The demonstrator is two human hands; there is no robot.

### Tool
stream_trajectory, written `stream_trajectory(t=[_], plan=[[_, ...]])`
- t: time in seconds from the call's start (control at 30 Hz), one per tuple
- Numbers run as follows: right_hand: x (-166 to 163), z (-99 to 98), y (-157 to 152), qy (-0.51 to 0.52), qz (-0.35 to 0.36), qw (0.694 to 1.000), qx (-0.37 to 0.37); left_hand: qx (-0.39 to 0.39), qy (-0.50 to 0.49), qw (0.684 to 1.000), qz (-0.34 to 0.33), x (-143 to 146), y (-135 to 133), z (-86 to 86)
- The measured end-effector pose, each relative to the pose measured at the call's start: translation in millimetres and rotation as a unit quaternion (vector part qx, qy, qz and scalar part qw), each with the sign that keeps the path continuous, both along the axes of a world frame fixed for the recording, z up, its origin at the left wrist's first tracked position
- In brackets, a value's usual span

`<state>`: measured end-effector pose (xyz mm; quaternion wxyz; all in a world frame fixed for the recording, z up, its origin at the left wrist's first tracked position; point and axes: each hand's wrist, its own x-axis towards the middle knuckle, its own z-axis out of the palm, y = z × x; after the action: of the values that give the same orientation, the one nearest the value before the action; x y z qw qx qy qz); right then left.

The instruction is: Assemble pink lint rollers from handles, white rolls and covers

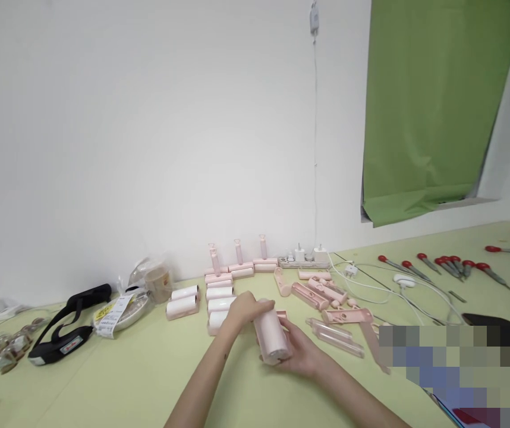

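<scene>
In the head view I hold a pale pink lint roller between my two hands, tilted above the table. My left hand is closed on its far end, the thumb lying across the top. My right hand wraps its near right side from below, and the fingers underneath are partly hidden. Behind my left wrist, white-rolled lint rollers stand in short rows. To the right of my hands lie open pink roller cases and clear plastic covers.
Against the wall are a power strip with chargers and pink handled pieces. White cables and red-handled screwdrivers lie right. Left are a black strap, a lidded bowl and a cup.
</scene>
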<state>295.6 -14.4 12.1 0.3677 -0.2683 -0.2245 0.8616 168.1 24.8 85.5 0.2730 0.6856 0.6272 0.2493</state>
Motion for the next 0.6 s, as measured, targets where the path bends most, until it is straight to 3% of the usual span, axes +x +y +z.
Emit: stream_trajectory(t=[0.2, 0.33, 0.4, 0.5, 0.6], plan=[[-2.1, -10.0, -5.1, 0.013, 0.037, 0.998, -0.046, -0.062, 0.0, 0.998, -0.017, -18.1, 8.5, 11.1], [-0.3, -10.6, -4.2, 0.026, -0.008, 0.994, -0.106, -0.061, -0.068, 0.994, -0.061, -37.9, 0.9, 15.7], [5.1, -6.7, 0.1, 0.021, -0.054, 0.994, -0.094, -0.028, -0.109, 0.991, -0.077, -46.3, -9.1, 12.5], [16.9, 1.8, 9.6, -0.009, -0.153, 0.988, -0.033, 0.011, -0.189, 0.977, -0.101, -57.5, -27.5, -9.6], [28.2, 10.8, 16.3, -0.073, -0.255, 0.963, 0.038, 0.014, -0.226, 0.967, -0.121, -66.8, -43.2, -46.7]])
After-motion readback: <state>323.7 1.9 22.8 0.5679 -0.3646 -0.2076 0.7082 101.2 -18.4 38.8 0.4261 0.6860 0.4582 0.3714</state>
